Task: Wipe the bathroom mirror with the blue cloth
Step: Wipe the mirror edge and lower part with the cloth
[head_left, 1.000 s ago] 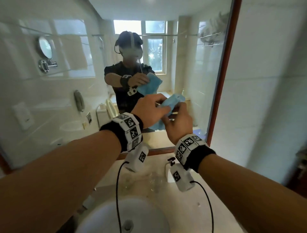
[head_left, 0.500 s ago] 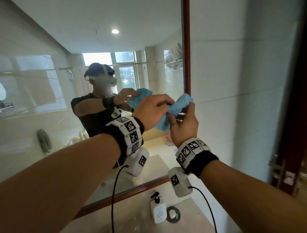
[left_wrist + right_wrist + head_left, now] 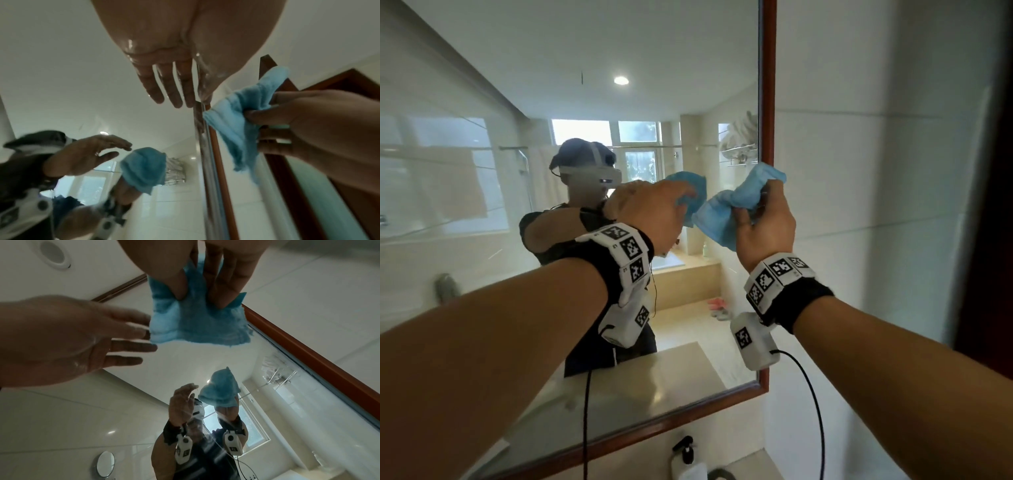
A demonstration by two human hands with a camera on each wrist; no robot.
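The blue cloth (image 3: 736,202) hangs bunched from my right hand (image 3: 763,219), level with the mirror's right edge. In the right wrist view the right hand (image 3: 197,300) pinches the cloth (image 3: 197,324) between thumb and fingers. My left hand (image 3: 657,212) hovers just left of the cloth with straight, spread fingers (image 3: 172,91) and holds nothing. Its fingertips (image 3: 144,332) are close to the cloth's edge; I cannot tell whether they touch it. The mirror (image 3: 551,85) has a red-brown wooden frame (image 3: 767,102) and reflects me and the cloth.
A white pump bottle (image 3: 686,459) stands on the counter (image 3: 756,469) below the mirror's bottom rail. A white tiled wall (image 3: 859,205) lies right of the frame, and a dark wooden door frame (image 3: 989,240) is at the far right.
Both hands rose with the cloth toward the mirror's right edge. The left hand, which gripped the cloth before, has let go and spread its fingers. My view tilted up.
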